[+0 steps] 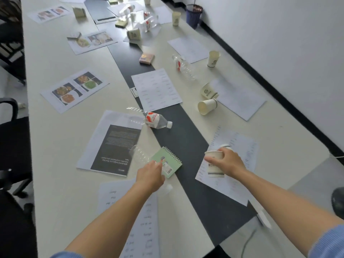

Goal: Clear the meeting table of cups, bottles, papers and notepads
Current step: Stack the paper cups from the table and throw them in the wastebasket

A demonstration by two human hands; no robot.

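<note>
Pale and long, the worktop (186, 183) is stretching away beside a white wall (279, 34), with a dark strip (186, 138) running down its middle and a blue bin (194, 14) standing on the floor at the far end. The person's left hand (149, 176) is curling its fingers round a clear plastic bottle (139, 155), holding it slantwise just over a green spiral notepad (172, 161) that is lying across the edge of the strip. The right hand (228, 162) is wrapping round a paper cup (214, 156), tipping its mouth toward the left, directly above a second cup (215, 171); whether the two are nesting I cannot tell. Both are sitting over a printed sheet (240, 146). Beyond the hands, a labelled bottle (158, 121) is lying on its side on the strip, next to a dark-covered paper (115, 148). Further on, a list sheet (156, 90) is bridging the strip, a food-photo sheet (74, 90) is lying to its left, and two tipped cups (207, 107) are resting near the right edge, one touching the other. An upright cup (213, 59) is standing past them, near another fallen bottle (183, 67). More cups, bottles and papers are cluttering the far end, too blurred to sort out.
</note>
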